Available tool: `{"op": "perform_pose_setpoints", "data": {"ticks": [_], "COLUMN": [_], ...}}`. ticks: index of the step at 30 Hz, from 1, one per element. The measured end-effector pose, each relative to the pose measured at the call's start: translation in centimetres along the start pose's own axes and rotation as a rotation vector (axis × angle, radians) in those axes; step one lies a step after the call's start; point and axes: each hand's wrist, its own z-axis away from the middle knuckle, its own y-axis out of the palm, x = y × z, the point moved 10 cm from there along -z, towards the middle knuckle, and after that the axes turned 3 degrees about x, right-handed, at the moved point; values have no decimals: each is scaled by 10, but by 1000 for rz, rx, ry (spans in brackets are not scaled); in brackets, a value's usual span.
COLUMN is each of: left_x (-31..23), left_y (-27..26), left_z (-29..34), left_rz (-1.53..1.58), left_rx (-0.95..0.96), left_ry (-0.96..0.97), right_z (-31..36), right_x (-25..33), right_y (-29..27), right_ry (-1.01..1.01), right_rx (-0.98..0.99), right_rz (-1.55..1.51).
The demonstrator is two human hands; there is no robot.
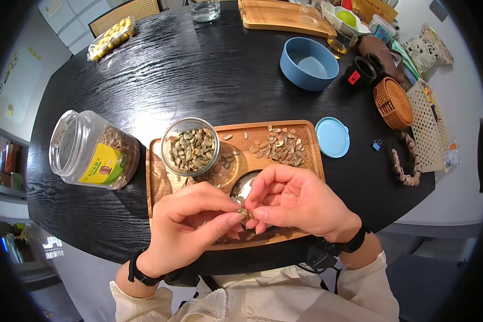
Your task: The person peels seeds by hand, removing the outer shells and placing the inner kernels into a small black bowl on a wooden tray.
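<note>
My left hand (192,221) and my right hand (299,203) meet over the near part of a wooden tray (158,187). Thumb and fingertips of both hands are pinched on a small seed (243,213). Partly hidden beneath my fingers lies a round white dish (244,187) with a dark rim. Behind my left hand, a glass bowl (162,140) holds many green seed kernels (192,151). Brown empty shells (287,147) are heaped at the tray's far right, and more brown pieces (213,176) lie scattered near the bowl.
Left of the tray, a clear plastic jar (64,142) of brown seeds leans over uncapped. A light blue lid (333,137) lies to the right. Farther off stand a blue bowl (292,75), black cups (359,70), a woven round box (394,104) and another wooden tray (273,16).
</note>
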Motion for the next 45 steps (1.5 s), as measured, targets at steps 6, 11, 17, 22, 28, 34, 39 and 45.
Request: {"op": "perform_pose_setpoints", "data": {"ticks": [6, 11, 17, 22, 28, 34, 39, 45], "left_x": [11, -30, -55, -55, -15, 15, 14, -22], "left_y": [3, 33, 34, 32, 27, 26, 21, -10], "left_z": [4, 7, 28, 25, 21, 19, 16, 1], "left_rz": [390, 655, 873, 826, 946, 1070, 944, -564], "left_rx": [62, 490, 471, 522, 474, 260, 206, 86], "left_ry": [-136, 56, 499, 364, 69, -273, -263, -8], "right_z": [1, 9, 25, 23, 26, 12, 10, 6], "right_x": [1, 21, 62, 75, 85, 51, 35, 32], "right_y": [-1, -29, -68, -40, -25, 7, 15, 19], "right_ry": [13, -98, -362, -411, -526, -477, -461, -435], "right_rx": [-1, -170, -531, -536, -581, -124, -74, -84], "right_rz": [-10, 6, 447, 1262, 1263, 1374, 1570, 1667]}}
